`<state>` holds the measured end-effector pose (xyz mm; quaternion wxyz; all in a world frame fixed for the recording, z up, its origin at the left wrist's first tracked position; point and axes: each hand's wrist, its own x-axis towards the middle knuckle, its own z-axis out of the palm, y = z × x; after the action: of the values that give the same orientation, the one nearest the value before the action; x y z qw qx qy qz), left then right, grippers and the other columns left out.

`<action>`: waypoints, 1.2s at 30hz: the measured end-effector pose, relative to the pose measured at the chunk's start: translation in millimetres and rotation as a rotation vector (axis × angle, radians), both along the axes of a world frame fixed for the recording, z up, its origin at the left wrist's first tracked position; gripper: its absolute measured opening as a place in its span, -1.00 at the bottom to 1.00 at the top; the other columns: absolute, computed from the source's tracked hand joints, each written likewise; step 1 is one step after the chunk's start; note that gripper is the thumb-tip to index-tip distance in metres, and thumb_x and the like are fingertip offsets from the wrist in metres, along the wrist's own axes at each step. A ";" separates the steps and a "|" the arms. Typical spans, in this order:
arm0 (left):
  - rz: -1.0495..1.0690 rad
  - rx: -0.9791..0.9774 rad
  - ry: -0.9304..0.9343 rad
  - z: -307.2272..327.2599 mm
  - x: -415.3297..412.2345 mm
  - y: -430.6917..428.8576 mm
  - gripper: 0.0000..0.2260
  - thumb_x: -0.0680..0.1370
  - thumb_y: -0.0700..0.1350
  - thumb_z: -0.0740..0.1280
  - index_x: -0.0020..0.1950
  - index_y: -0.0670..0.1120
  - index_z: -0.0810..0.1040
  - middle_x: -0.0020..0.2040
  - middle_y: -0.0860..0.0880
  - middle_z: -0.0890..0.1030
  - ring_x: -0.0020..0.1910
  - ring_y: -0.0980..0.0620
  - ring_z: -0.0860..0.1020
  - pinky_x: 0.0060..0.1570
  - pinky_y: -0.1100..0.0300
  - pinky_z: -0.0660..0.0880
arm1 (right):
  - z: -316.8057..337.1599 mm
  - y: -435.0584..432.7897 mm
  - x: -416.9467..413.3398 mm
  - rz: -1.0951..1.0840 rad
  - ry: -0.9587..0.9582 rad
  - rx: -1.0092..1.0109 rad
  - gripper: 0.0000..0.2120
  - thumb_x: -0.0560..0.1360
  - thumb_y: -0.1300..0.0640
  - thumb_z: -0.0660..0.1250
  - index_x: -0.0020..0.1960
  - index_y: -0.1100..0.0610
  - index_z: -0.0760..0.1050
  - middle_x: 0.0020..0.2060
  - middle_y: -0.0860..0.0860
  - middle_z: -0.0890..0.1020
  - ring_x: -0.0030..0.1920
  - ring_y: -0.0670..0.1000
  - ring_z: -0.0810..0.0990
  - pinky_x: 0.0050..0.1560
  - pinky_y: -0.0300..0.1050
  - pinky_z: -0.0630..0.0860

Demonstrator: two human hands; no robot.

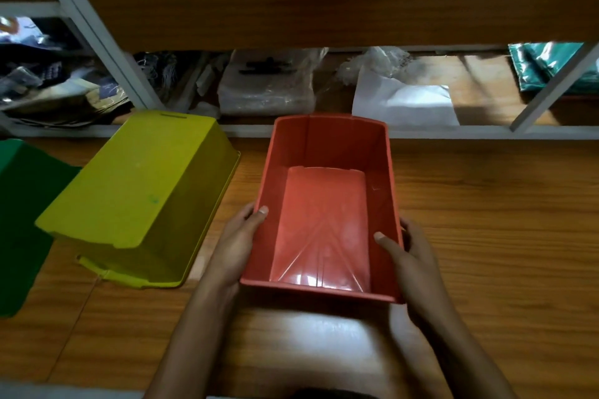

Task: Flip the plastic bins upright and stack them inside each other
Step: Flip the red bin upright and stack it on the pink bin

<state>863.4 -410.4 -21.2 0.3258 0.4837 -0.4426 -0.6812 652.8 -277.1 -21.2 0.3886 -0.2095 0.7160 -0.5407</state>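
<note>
Head view: your left hand [238, 236] and right hand [410, 253] clasp the upright red rectangular plastic bin [327, 204]; swinging left could knock the overturned yellow plastic bin [139, 197].

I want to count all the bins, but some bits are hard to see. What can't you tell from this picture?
- Green bin, head view: cut off by the left edge; upright or flipped unclear.
- Yellow bin: lies upside down, so its inside is hidden.
- Red bin: its outer sides are hidden behind the left hand and right hand.
- Shelf bags: blurred, contents unclear.
</note>
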 end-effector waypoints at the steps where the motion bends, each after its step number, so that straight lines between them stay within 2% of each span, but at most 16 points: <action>1: -0.004 -0.006 -0.031 -2.8 -0.4 1.7 -0.74 0.63 -0.10 0.25 0.29 -0.11 0.56 0.07 -0.11 0.72 0.05 -0.10 0.69 0.07 0.00 0.60 | -2.4 0.1 2.9 0.012 0.026 0.002 -0.62 0.54 0.18 0.36 0.30 -0.07 0.42 0.07 -0.12 0.63 0.05 -0.09 0.64 0.09 0.04 0.59; 4: -0.001 -0.068 -0.105 -7.1 -0.5 2.1 -0.72 0.63 -0.11 0.26 0.33 -0.10 0.54 0.06 -0.09 0.72 -0.01 -0.05 0.70 -0.06 0.09 0.63 | -5.2 -0.7 3.7 0.044 0.111 -0.001 -0.57 0.53 0.17 0.37 0.37 -0.04 0.40 0.03 -0.22 0.60 0.04 -0.15 0.62 0.09 0.04 0.60; 8: -0.040 -0.155 -0.155 -8.9 2.3 3.1 -0.72 0.64 -0.11 0.25 0.34 -0.10 0.52 0.14 -0.12 0.69 0.07 -0.10 0.68 0.05 0.03 0.62 | -8.8 1.8 4.7 0.022 0.146 0.002 -0.59 0.54 0.15 0.36 0.37 0.03 0.44 0.10 -0.11 0.63 0.09 -0.06 0.64 0.15 0.11 0.60; 11: -0.086 -0.186 -0.141 -10.6 5.4 1.3 -0.74 0.65 -0.09 0.23 0.31 -0.07 0.54 0.12 -0.09 0.70 0.07 -0.09 0.68 0.07 -0.02 0.62 | -4.2 1.6 8.4 -0.025 0.205 0.003 -0.64 0.52 0.07 0.36 0.31 0.03 0.51 0.11 -0.06 0.66 0.11 -0.01 0.65 0.18 0.18 0.59; 15: -0.154 -0.204 -0.112 -11.0 5.8 -3.5 -0.75 0.67 -0.10 0.21 0.31 -0.06 0.54 0.12 -0.07 0.70 0.07 -0.07 0.68 0.10 -0.05 0.60 | -2.2 6.7 17.1 -0.115 0.263 0.011 -0.54 0.35 -0.11 0.34 0.22 -0.01 0.55 0.05 -0.07 0.68 0.07 0.01 0.67 0.17 0.22 0.57; 18: -0.231 -0.264 -0.112 -11.6 6.3 -9.1 -0.75 0.66 -0.03 0.22 0.30 -0.01 0.56 0.11 -0.06 0.70 0.07 -0.06 0.68 0.12 -0.10 0.59 | -1.9 16.6 31.9 -0.194 0.294 -0.008 -0.57 0.37 -0.05 0.36 0.22 -0.02 0.54 0.05 -0.08 0.68 0.07 -0.01 0.66 0.18 0.21 0.56; 21: -0.314 -0.329 -0.091 -11.5 6.4 -13.9 -0.73 0.63 0.04 0.25 0.28 0.05 0.57 0.11 -0.07 0.69 0.09 -0.16 0.66 0.11 -0.16 0.57 | -5.2 32.2 52.3 -0.288 0.300 -0.039 -0.66 0.43 0.07 0.39 0.19 -0.13 0.48 0.01 -0.16 0.65 0.03 -0.08 0.65 0.18 0.20 0.56; 23: -0.364 -0.345 -0.046 -12.4 5.0 -14.8 -0.73 0.66 -0.03 0.24 0.34 0.02 0.54 0.15 -0.06 0.68 0.11 -0.09 0.66 0.10 -0.05 0.59 | -8.1 43.6 66.5 -0.327 0.263 -0.059 -0.60 0.51 0.15 0.41 0.29 -0.11 0.43 0.03 -0.19 0.63 0.02 -0.15 0.65 0.17 0.17 0.59; 25: -0.425 -0.357 -0.011 -12.5 1.4 -11.3 -0.70 0.66 -0.08 0.21 0.39 -0.01 0.50 0.16 -0.03 0.68 0.08 0.00 0.68 0.00 0.09 0.62 | -8.2 56.0 77.2 -0.356 0.221 -0.071 -0.55 0.53 0.19 0.40 0.35 -0.11 0.39 0.06 -0.20 0.62 0.04 -0.16 0.66 0.17 0.15 0.61; 27: -0.488 -0.376 0.019 -12.6 -6.4 -4.1 -0.68 0.67 -0.07 0.20 0.42 0.00 0.46 0.15 -0.01 0.67 0.05 0.08 0.68 -0.11 0.22 0.62 | -4.4 70.2 84.4 -0.413 0.209 -0.076 -0.54 0.53 0.14 0.40 0.35 -0.16 0.38 0.09 -0.21 0.62 0.11 -0.11 0.65 0.18 0.17 0.60; 29: -0.547 -0.376 0.047 -9.8 -19.5 7.8 -0.67 0.67 -0.07 0.19 0.44 0.00 0.44 0.11 0.03 0.67 0.02 0.12 0.69 -0.14 0.22 0.64 | 0.7 87.6 88.3 -0.496 0.229 -0.088 -0.52 0.51 0.05 0.41 0.38 -0.17 0.38 0.16 -0.19 0.61 0.18 -0.08 0.63 0.22 0.19 0.58; 31: -0.617 -0.366 0.090 -5.9 -35.8 21.8 -0.67 0.67 -0.08 0.19 0.44 -0.01 0.43 0.06 0.08 0.70 -0.01 0.13 0.69 -0.17 0.26 0.61 | 4.4 108.3 89.5 -0.578 0.259 -0.087 -0.50 0.50 0.02 0.41 0.40 -0.15 0.37 0.19 -0.18 0.61 0.19 -0.11 0.62 0.25 0.16 0.56; 33: -0.703 -0.358 0.122 -1.7 -54.3 38.1 -0.67 0.67 -0.06 0.18 0.43 0.00 0.44 0.05 0.12 0.71 0.00 0.11 0.69 -0.16 0.27 0.60 | 8.3 130.6 90.6 -0.659 0.282 -0.102 -0.53 0.55 0.12 0.39 0.40 -0.13 0.37 0.16 -0.22 0.60 0.13 -0.21 0.63 0.21 0.02 0.59; 35: -0.779 -0.360 0.152 1.5 -74.2 56.8 -0.68 0.67 -0.05 0.19 0.42 -0.03 0.46 0.09 0.05 0.70 0.02 0.06 0.69 -0.12 0.24 0.61 | 10.9 154.0 91.5 -0.756 0.290 -0.115 -0.48 0.55 0.17 0.37 0.45 -0.09 0.34 0.17 -0.20 0.58 0.08 -0.26 0.63 0.12 -0.15 0.62; 36: -0.814 -0.361 0.168 2.6 -84.3 67.3 -0.69 0.67 -0.07 0.19 0.40 -0.04 0.48 0.11 0.01 0.70 0.03 0.05 0.69 -0.10 0.22 0.61 | 11.4 166.2 92.2 -0.805 0.291 -0.109 -0.46 0.55 0.16 0.37 0.48 -0.06 0.33 0.20 -0.14 0.59 0.09 -0.22 0.64 0.07 -0.18 0.63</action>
<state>779.1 -343.1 -18.6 0.1455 0.1489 -0.6805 -0.7026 745.0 -110.9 -9.8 0.0298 -0.0078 0.7585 -0.6510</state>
